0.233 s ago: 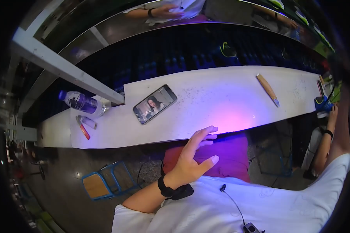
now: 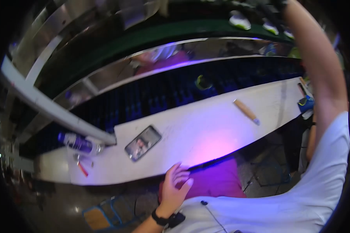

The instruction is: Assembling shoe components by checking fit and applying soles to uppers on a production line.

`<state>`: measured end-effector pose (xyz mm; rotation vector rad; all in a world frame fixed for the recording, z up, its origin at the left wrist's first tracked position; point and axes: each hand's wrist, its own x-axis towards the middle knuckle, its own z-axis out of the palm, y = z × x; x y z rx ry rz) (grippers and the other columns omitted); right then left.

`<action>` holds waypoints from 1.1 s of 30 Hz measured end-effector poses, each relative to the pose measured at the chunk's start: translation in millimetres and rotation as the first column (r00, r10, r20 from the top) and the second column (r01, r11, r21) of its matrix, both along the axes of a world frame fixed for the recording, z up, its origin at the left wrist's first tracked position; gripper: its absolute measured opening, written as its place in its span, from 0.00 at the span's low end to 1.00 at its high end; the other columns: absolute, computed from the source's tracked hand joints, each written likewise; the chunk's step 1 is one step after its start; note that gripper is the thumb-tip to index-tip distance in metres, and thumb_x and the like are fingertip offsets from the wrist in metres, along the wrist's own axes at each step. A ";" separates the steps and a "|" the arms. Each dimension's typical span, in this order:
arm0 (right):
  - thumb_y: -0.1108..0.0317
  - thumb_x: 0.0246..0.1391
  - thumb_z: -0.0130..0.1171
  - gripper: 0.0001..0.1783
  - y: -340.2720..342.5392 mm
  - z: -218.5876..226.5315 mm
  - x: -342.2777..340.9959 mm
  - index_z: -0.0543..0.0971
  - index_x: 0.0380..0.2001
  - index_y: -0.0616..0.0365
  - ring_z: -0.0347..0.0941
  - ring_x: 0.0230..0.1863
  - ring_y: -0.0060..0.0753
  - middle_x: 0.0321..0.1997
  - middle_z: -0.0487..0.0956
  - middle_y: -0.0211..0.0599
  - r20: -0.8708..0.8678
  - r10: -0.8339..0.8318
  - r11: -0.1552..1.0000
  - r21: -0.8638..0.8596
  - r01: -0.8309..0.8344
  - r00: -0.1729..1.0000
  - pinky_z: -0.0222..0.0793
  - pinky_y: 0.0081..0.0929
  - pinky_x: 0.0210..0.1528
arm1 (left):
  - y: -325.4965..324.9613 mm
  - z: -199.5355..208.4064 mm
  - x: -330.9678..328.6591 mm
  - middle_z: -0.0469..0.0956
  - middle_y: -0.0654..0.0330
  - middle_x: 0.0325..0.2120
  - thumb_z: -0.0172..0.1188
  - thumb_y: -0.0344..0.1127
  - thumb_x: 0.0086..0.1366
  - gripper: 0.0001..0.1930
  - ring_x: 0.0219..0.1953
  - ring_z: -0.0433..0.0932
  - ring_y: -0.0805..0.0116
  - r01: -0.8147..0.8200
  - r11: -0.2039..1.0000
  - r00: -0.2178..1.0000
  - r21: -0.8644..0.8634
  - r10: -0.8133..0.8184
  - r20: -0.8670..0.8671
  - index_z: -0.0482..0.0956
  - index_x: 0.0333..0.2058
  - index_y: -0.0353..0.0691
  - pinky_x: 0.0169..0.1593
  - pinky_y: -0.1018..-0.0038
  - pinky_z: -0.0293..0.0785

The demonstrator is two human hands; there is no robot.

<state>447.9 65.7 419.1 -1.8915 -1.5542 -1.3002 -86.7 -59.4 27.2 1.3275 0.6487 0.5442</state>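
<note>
My left hand [image 2: 175, 190] is held over the front edge of the white worktop [image 2: 175, 139], palm turned inward. Its fingers are loosely bent and apart, with nothing in them. Up the right side stretches my bare right forearm [image 2: 319, 58], raised toward the far shelf. The right hand itself lies beyond the top of the picture, so its grip is hidden. Close to where that arm ends are white shoes with green soles [image 2: 239, 21]. A phone with a lit screen [image 2: 143, 143] lies left of centre. To the right rests a wooden-handled tool [image 2: 245, 111].
A clear bottle with a purple cap [image 2: 79, 142] lies at the left beside a slanting white post [image 2: 46, 103]. A small red tool [image 2: 82, 169] is near it. Behind the worktop runs a dark conveyor [image 2: 151, 101] carrying a shoe [image 2: 203, 82]. A blue-framed stool [image 2: 99, 218] stands below.
The view has tilted up, and more of the far shelf shows. My right arm has swung up and inward from the right edge. The left hand appears lower, still empty.
</note>
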 end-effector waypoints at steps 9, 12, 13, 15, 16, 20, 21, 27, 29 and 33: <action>0.43 0.59 0.64 0.25 -47.1 -120.9 -37.4 0.88 0.41 0.57 0.83 0.52 0.52 0.41 0.87 0.49 -0.252 -0.527 0.795 -0.484 0.366 0.812 0.77 0.46 0.56 | 64.9 -20.4 80.9 0.77 0.43 0.60 0.67 0.24 0.68 0.34 0.64 0.78 0.53 -0.056 0.943 0.996 0.328 0.074 -0.043 0.61 0.69 0.32 0.68 0.60 0.73; 0.42 0.60 0.62 0.25 -43.6 -150.0 22.3 0.89 0.38 0.54 0.85 0.45 0.52 0.41 0.88 0.49 -0.370 -0.467 0.835 -0.484 0.262 0.803 0.77 0.43 0.51 | 125.8 -34.7 206.0 0.63 0.35 0.71 0.68 0.25 0.66 0.41 0.73 0.66 0.44 -0.056 0.921 0.996 0.385 0.026 0.083 0.55 0.72 0.31 0.76 0.57 0.61; 0.45 0.60 0.65 0.23 -29.5 -147.0 10.3 0.89 0.39 0.55 0.86 0.44 0.49 0.40 0.89 0.46 -0.386 -0.497 0.822 -0.496 0.280 0.777 0.77 0.42 0.51 | 152.5 -61.7 249.8 0.71 0.37 0.66 0.72 0.28 0.64 0.42 0.69 0.73 0.48 -0.186 0.844 0.980 0.502 0.197 0.031 0.57 0.71 0.31 0.71 0.59 0.69; 0.53 0.58 0.72 0.17 -38.0 -153.7 -3.8 0.90 0.39 0.56 0.84 0.38 0.31 0.36 0.89 0.34 -0.635 -0.317 0.942 -0.297 0.155 0.705 0.77 0.31 0.46 | 180.1 -16.0 318.9 0.84 0.35 0.49 0.79 0.43 0.57 0.34 0.52 0.86 0.43 -0.040 0.999 0.920 0.001 0.037 -0.390 0.78 0.56 0.28 0.57 0.60 0.81; 0.58 0.60 0.74 0.15 -21.4 -153.1 -12.4 0.90 0.40 0.59 0.82 0.38 0.22 0.35 0.88 0.29 -0.782 -0.137 0.984 -0.178 -0.008 0.608 0.76 0.24 0.43 | 204.0 -47.3 348.8 0.82 0.35 0.53 0.79 0.46 0.58 0.32 0.52 0.85 0.46 -0.316 0.942 0.878 0.113 0.335 -0.341 0.81 0.55 0.30 0.58 0.59 0.80; 0.65 0.60 0.76 0.13 -32.4 -180.1 -39.1 0.90 0.42 0.64 0.80 0.32 0.19 0.37 0.88 0.30 -0.590 0.147 0.989 0.062 -0.137 0.794 0.76 0.21 0.35 | 201.7 -66.4 435.0 0.81 0.39 0.54 0.73 0.50 0.65 0.27 0.56 0.83 0.53 -0.328 0.881 0.648 0.342 0.473 -0.597 0.82 0.53 0.35 0.58 0.59 0.79; 0.65 0.60 0.76 0.13 -30.3 -173.5 -39.5 0.90 0.42 0.64 0.80 0.32 0.19 0.37 0.88 0.30 -0.593 0.158 0.987 0.068 -0.147 0.790 0.76 0.21 0.35 | 202.8 -69.6 442.7 0.81 0.40 0.53 0.71 0.51 0.66 0.26 0.56 0.83 0.54 -0.406 0.857 0.589 0.318 0.511 -0.626 0.82 0.52 0.36 0.57 0.59 0.79; 0.62 0.62 0.71 0.16 -34.7 -168.8 1.6 0.87 0.47 0.63 0.85 0.39 0.26 0.40 0.88 0.39 -0.832 0.016 0.994 -0.045 -0.097 0.555 0.82 0.27 0.40 | 202.4 -99.7 368.5 0.82 0.56 0.44 0.67 0.42 0.70 0.14 0.47 0.83 0.62 -0.148 0.986 0.981 -0.072 0.137 -0.137 0.81 0.48 0.41 0.50 0.58 0.81; 0.59 0.64 0.69 0.18 -50.9 -166.7 23.0 0.85 0.48 0.62 0.85 0.36 0.29 0.38 0.86 0.40 -0.778 -0.104 0.985 -0.167 -0.045 0.620 0.82 0.28 0.40 | 174.5 -61.5 299.2 0.84 0.57 0.44 0.60 0.35 0.76 0.12 0.46 0.84 0.62 0.102 0.695 0.956 -0.711 0.128 0.262 0.78 0.53 0.36 0.54 0.64 0.80; 0.56 0.61 0.70 0.17 -51.9 -154.6 11.6 0.87 0.43 0.59 0.87 0.36 0.35 0.34 0.88 0.41 -0.669 -0.171 0.975 -0.218 0.029 0.724 0.82 0.34 0.45 | 97.5 4.2 166.5 0.75 0.48 0.62 0.58 0.47 0.79 0.29 0.60 0.79 0.53 0.213 0.640 0.972 -0.738 -0.060 0.228 0.66 0.68 0.31 0.66 0.52 0.77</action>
